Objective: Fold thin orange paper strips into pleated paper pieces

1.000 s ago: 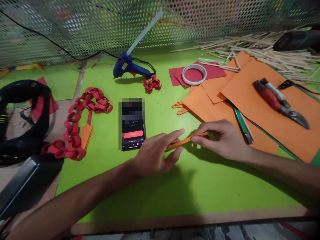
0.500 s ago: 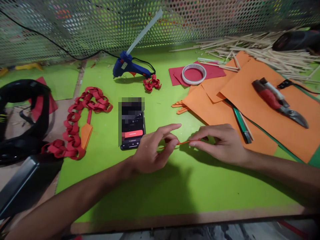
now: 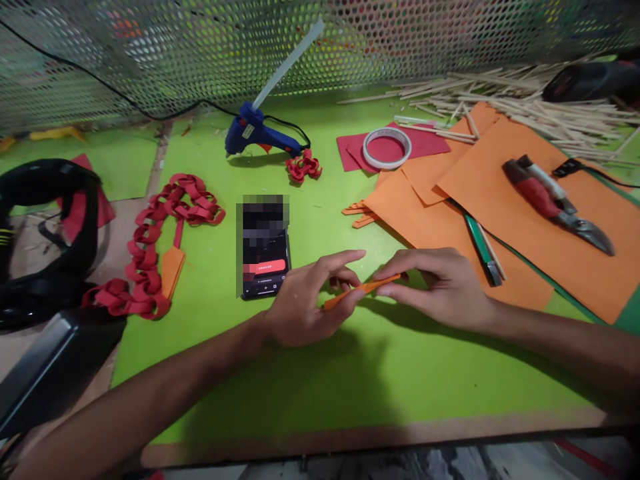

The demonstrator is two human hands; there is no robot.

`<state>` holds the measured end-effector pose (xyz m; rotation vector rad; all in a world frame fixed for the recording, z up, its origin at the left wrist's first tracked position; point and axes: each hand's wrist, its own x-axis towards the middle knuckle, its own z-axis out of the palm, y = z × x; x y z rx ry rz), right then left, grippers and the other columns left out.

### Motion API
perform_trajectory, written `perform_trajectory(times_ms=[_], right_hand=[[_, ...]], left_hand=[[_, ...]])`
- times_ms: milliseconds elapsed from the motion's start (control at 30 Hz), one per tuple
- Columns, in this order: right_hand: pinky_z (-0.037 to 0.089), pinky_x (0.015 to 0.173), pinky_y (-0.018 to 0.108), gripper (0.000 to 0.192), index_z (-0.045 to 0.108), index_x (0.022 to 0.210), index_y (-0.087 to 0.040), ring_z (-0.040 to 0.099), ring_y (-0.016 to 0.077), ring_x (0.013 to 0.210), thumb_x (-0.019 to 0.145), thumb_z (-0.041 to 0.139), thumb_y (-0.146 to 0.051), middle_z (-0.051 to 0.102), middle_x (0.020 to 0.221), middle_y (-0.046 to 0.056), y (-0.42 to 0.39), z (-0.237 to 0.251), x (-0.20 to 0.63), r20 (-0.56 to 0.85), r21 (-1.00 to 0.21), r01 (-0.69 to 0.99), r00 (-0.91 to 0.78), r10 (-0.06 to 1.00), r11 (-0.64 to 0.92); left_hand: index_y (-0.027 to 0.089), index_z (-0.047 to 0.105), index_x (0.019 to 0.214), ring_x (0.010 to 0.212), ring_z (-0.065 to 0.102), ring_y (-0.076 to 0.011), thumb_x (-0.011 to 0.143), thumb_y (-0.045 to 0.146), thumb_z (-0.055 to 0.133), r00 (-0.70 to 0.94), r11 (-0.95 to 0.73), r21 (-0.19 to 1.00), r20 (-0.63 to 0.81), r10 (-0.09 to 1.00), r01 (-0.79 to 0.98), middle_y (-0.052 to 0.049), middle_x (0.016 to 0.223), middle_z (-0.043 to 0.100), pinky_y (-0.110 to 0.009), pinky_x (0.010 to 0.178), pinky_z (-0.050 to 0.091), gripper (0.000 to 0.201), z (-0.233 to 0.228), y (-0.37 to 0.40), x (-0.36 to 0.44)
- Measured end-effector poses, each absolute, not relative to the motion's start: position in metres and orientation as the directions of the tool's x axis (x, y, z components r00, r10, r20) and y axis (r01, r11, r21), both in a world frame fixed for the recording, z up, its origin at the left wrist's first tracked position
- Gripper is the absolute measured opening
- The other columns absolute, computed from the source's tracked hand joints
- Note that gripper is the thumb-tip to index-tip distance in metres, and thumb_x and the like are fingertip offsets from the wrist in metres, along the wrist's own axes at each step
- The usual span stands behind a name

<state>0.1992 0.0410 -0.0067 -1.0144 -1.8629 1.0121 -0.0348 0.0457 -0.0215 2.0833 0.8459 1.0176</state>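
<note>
My left hand and my right hand together hold a narrow orange paper strip just above the green mat. The left thumb and fingers pinch its near end, with the index finger stretched out over it. My right fingertips pinch its far end. A phone with a lit screen lies on the mat just left of my left hand. Orange paper sheets lie right behind my right hand.
A red paper chain lies at the left, a blue glue gun at the back. A tape roll sits on red paper. Red-handled cutters rest on orange sheets, wooden sticks behind. Black gear sits far left.
The strip has turned from edge-on to showing its flat face, tilted, with its right end slightly higher. Both hands stayed almost in place, fingers shifting along the strip.
</note>
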Motion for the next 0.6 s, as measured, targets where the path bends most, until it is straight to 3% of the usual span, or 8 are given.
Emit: perform_trajectory(times_ms=[600], right_hand=[[0.057,0.07,0.028,0.01,0.072,0.097,-0.024,0.069,0.0138,0.076,0.087,0.071,-0.026,0.076,0.089,0.0,0.0353,-0.0064,0.1961,0.132,-0.93,0.272,-0.38,0.915,0.247]], left_hand=[[0.02,0.051,0.139,0.077,0.071,-0.0101,0.091,0.021,0.066,0.507,-0.649,0.707,0.465,0.726,0.281,0.0,0.093,0.075,-0.023,0.075,0.061,0.051,-0.0252,0.0462,-0.0354]])
